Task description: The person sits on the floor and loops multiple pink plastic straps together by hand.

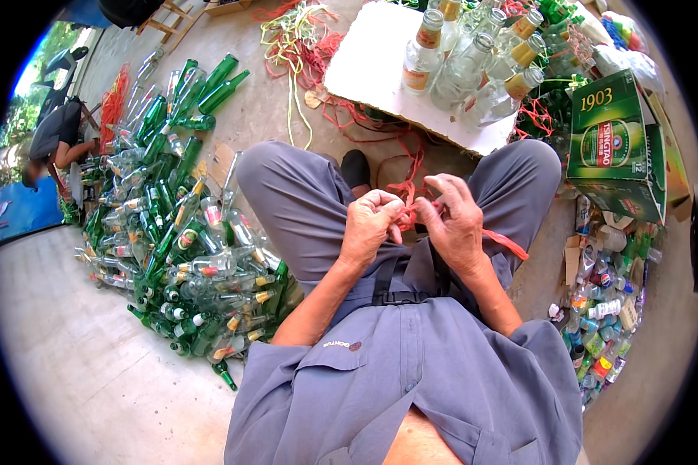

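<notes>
Both hands are close together above my lap, between my spread knees, at a knotted strand of red plastic twine [406, 216]. My left hand [367, 224] pinches the twine between thumb and fingertips. Opposite it, my right hand [455, 224] has the twine at its thumb, with the index finger raised and bent. One flat red end [506, 244] sticks out past the right wrist over my thigh. More red strands run from the knot towards the floor, beneath a white foam board [372, 52] that bears several clear glass bottles [423, 55].
A large heap of green and clear glass bottles [174, 232] lies at the left. Tangled yellow and red twine [294, 35] is beyond my knees. At the right stand a green beer carton [611, 139] and a pile of plastic bottles and cans [605, 314]. Another person [58, 133] bends over at the far left.
</notes>
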The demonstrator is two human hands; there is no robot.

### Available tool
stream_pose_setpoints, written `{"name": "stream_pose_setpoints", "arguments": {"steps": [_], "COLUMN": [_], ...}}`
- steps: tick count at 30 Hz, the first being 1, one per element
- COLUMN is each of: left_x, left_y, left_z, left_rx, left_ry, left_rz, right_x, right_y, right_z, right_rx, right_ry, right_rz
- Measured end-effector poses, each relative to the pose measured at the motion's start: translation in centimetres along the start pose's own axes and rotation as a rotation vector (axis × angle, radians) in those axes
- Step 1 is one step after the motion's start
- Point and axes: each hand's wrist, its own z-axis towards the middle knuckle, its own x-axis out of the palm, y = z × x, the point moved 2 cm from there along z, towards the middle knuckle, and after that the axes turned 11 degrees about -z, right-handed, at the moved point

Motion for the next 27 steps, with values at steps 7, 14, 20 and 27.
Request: {"name": "stream_pose_setpoints", "arguments": {"steps": [7,14,20,27], "left_x": [0.0,-0.1,0.0,-0.8], "left_y": [0.2,0.3,-0.4,-1.6], "left_z": [0.3,0.5,0.9,1.5], "left_rx": [0.019,0.049,0.048,0.171], "left_ry": [0.005,0.021,0.063,-0.012], "left_rz": [-0.01,-0.008,0.037,0.086], "right_x": [1.4,2.6,2.4,2.4], "right_y": [-0.9,-2.0,-2.1,-1.9], "right_z": [-0.4,-1.0,-1.1,-1.1], "right_rx": [-0.004,0.24,0.292,0.494], "right_ry": [0.257,0.304,0.324,0.399], "right_rz": [0.089,0.326,0.364,0.631]}}
